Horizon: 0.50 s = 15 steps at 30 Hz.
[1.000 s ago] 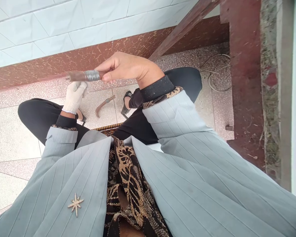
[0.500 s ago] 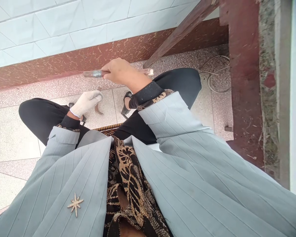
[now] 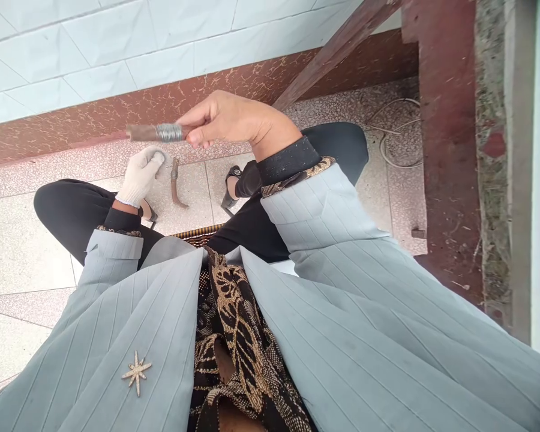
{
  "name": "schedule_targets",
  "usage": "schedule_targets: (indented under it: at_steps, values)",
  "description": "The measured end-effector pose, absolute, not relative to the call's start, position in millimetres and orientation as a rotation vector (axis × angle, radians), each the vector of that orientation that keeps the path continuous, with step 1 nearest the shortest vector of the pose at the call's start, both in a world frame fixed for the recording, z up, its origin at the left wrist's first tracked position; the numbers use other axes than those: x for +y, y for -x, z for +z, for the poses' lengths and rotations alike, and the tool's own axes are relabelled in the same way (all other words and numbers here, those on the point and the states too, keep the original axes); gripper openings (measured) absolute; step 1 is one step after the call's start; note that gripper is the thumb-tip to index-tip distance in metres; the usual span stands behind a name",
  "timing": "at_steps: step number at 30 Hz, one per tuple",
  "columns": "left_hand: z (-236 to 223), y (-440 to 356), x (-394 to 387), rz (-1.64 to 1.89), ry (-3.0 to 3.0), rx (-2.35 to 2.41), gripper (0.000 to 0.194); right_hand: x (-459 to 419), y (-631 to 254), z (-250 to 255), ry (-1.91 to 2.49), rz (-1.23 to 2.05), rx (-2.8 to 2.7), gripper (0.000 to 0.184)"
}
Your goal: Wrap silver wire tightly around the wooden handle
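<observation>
One gloved left hand (image 3: 138, 173) is at the left, fingers curled; whether they grip anything cannot be told, the palm being hidden. Just above it, a brown stick (image 3: 141, 133) points leftward, wound with silvery wire (image 3: 168, 132). Beside the glove is a curved brown piece (image 3: 174, 187); whether it hangs or lies on the floor is unclear. Next, the bare right hand (image 3: 234, 120) grips the stick closely, covering its near end. Far right, a pale cable (image 3: 381, 150) runs partly out of sight behind a red panel (image 3: 450, 150).
</observation>
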<state>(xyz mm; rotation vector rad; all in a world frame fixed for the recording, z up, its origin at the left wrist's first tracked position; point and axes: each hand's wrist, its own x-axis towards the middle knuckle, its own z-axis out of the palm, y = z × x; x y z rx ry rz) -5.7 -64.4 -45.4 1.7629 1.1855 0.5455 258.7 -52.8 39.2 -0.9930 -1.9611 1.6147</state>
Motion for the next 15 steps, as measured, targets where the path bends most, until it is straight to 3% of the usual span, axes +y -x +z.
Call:
schedule_targets:
  at_steps: [4, 7, 10, 15]
  values:
    - [-41, 0, -70, 0.473, -1.767, 1.148, 0.022, -50, -256, 32, 1.117, 1.417, -1.557, 0.021]
    - [-28, -5, -79, 0.336, -1.81, 1.006, 0.021, -47, -250, 30, 1.549, 1.119, -1.882, 0.021]
    - [-17, -5, -83, 0.294, -1.793, 0.965, 0.021, -47, -243, 30, 1.839, 0.81, -2.257, 0.032]
    - [-22, 0, -81, 0.398, -1.81, 1.044, 0.021, -50, -230, 24, 1.945, 1.049, -2.608, 0.016]
